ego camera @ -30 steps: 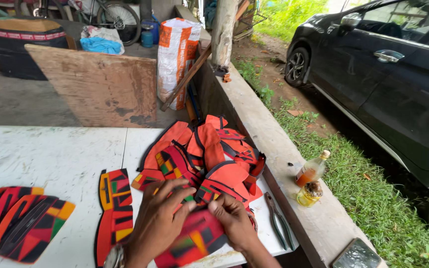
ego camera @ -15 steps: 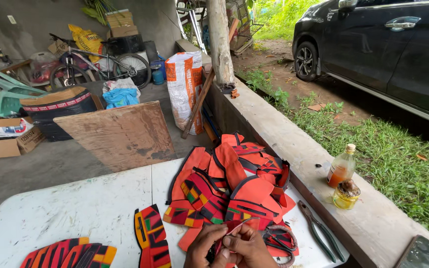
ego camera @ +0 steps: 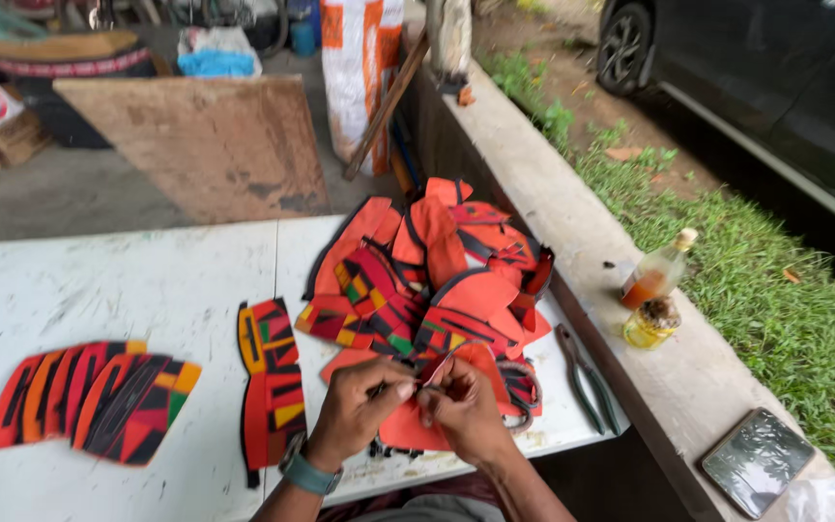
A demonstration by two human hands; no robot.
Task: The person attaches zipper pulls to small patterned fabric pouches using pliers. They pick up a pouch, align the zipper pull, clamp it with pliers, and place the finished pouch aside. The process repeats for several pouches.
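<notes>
Now pinching one orange cut piece (ego camera: 408, 425) at the white table's (ego camera: 128, 290) near edge, left hand (ego camera: 358, 411) and right hand (ego camera: 464, 411) drawn together (earlier spread flat), sorting apparently under way.

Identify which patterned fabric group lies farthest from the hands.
The fanned row of red-orange-black patterned fabric strips at the white table's left end; both other groups lie nearer.

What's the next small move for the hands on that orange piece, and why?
Probably peel the pinched edge apart. Both the left hand and the right hand pinch the near edge of one orange piece at the white table's front, with the patterned pile lying just behind, untouched.
</notes>
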